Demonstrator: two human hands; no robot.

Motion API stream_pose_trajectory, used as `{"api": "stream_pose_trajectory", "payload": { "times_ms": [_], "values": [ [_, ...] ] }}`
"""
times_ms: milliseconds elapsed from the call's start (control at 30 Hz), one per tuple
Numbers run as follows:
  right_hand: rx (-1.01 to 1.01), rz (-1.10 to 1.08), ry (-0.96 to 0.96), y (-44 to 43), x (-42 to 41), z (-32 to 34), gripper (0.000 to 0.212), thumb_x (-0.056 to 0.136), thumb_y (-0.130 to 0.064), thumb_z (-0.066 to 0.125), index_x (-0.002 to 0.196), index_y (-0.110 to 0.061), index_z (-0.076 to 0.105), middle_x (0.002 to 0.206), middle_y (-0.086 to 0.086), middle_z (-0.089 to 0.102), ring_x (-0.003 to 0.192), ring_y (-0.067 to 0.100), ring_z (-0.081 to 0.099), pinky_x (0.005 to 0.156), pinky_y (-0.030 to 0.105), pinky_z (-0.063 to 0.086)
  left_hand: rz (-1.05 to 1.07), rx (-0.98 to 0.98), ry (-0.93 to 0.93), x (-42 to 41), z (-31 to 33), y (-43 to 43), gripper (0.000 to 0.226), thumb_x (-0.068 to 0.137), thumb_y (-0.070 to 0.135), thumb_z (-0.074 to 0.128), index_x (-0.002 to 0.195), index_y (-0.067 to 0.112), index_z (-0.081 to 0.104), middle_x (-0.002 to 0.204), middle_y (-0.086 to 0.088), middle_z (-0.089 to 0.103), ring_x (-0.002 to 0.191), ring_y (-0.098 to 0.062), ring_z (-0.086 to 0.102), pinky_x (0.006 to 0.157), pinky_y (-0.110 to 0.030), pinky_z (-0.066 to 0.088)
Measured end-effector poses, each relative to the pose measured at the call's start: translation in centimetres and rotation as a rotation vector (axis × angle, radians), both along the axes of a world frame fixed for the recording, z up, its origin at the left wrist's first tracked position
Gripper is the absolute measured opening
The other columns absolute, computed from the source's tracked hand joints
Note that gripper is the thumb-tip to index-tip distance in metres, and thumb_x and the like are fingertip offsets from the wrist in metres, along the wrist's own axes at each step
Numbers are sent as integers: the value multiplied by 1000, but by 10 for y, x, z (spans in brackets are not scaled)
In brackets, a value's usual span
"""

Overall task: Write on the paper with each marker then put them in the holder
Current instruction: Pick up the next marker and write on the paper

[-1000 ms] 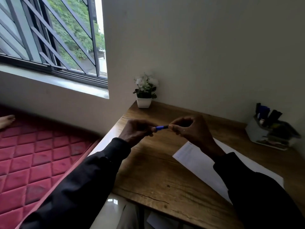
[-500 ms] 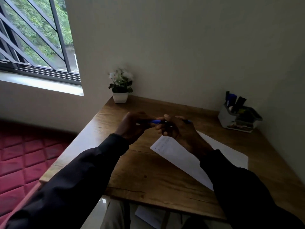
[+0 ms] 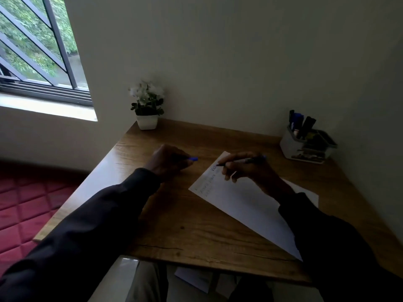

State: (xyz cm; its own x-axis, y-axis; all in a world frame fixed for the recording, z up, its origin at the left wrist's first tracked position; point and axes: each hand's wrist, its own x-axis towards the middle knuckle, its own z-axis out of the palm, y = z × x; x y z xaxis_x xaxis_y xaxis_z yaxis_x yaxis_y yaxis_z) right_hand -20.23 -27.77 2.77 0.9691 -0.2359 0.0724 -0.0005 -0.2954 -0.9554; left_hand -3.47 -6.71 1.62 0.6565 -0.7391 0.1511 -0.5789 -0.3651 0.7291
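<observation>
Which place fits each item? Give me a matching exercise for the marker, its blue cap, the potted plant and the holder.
Items:
1. marker
2. blue cap
3. potted plant
4. holder

Places:
A. far right of the desk, by the wall
B. in the left hand
C. far left corner of the desk
D. in the right hand, tip on the paper

Pairs: 1-D, 2-B, 3-C, 4-A

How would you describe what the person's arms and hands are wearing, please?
Both arms are covered by long dark, near-black sleeves that reach the wrists. The left hand and right hand are bare: no gloves; the dim light shows no rings or watch.
</observation>
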Motion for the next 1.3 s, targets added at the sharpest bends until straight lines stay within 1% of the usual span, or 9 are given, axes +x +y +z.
{"api": "stream_pose_trajectory", "payload": {
  "times_ms": [100,200,333,600,767,867,1000,1200,1300],
  "values": [
    [-44,-136,-3,9,5,-19,8,93,1,64,95,5,70,80,22,71,64,28,65,57,37,51,-38,52,-4,1,-5,-14,22,89,24,64,110,18,66,101,11,62,89,-2,60,69,-15,47],
    [-29,-149,-23,11,7,-28,7,94,1,63,96,6,68,77,22,71,62,33,65,51,30,52,-1,58,-43,5,-11,-27,21,88,23,66,109,18,67,102,9,59,87,0,54,70,-14,45],
    [-3,-132,-49,13,8,-36,11,93,-2,65,97,8,67,78,22,73,63,36,68,50,29,56,72,67,-45,15,-28,-42,21,79,33,74,99,27,70,109,8,57,100,-9,54,83,-31,54],
    [-63,-112,-91,12,9,-41,4,92,0,66,92,4,67,74,19,71,54,30,65,45,29,53,38,34,-55,22,-35,-45,19,77,40,74,95,35,69,108,11,54,97,-8,55,77,-28,56],
    [-119,-102,-108,11,5,-39,5,91,3,67,91,7,65,73,18,71,55,33,68,47,34,56,32,-34,-104,16,-24,-36,20,78,28,75,97,31,68,108,6,57,94,-10,53,74,-24,50],
    [-121,-86,-122,13,2,-39,8,91,3,68,86,9,64,71,19,71,53,35,68,45,38,55,-106,-1,-63,8,-18,-30,15,80,21,73,93,27,71,102,5,61,89,-9,57,71,-19,50],
    [-161,-93,-134,14,1,-43,8,90,1,70,85,6,66,70,15,72,50,30,68,43,33,53,-196,90,79,2,-21,-33,10,79,27,74,84,32,67,103,9,64,93,-6,62,76,-25,57],
    [-157,-95,-128,14,3,-45,7,88,2,71,83,5,67,69,13,71,49,25,68,43,26,51,-260,128,63,3,-20,-38,21,81,28,72,79,43,58,113,6,63,96,-8,62,76,-27,57],
    [-177,-84,-146,15,3,-44,7,87,5,71,82,6,67,68,11,71,49,21,67,44,22,50,-273,149,35,4,-21,-37,23,83,31,70,78,47,55,109,11,63,91,-4,61,64,-17,53]
  ]
}}
